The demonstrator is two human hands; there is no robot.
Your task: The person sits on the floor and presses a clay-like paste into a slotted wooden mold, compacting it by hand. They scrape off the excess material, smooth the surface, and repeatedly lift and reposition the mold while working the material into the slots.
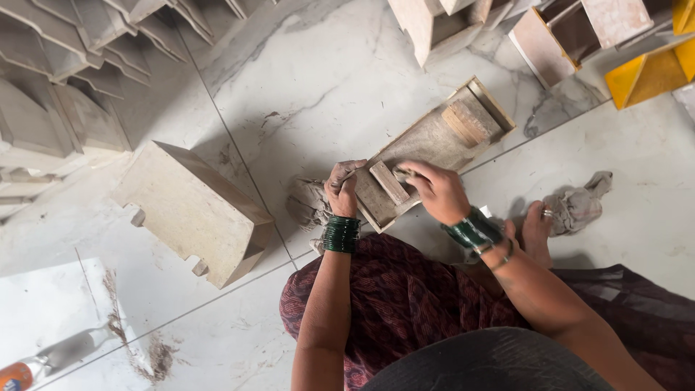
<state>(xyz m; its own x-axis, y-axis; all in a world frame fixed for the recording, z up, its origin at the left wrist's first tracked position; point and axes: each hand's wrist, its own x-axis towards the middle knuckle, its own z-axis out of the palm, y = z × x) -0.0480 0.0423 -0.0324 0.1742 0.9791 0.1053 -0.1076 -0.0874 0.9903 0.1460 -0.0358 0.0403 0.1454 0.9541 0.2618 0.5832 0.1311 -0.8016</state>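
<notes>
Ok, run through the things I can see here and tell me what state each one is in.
Left hands: dusty, gripping the tray's near edge.
Right hands: fingers pressed on the tray's inner surface.
Wooden tray: tilted, open side up, held.
Wooden house-shaped piece: lying on its side, untouched.
Grey rag: crumpled on the floor beside a foot.
Yellow piece: painted, unlike the bare ones.

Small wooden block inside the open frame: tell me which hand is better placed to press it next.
Probably the right hand: its fingertips already rest beside the small wooden block inside the open frame. The left hand grips the frame's near edge, steadying it.
</notes>
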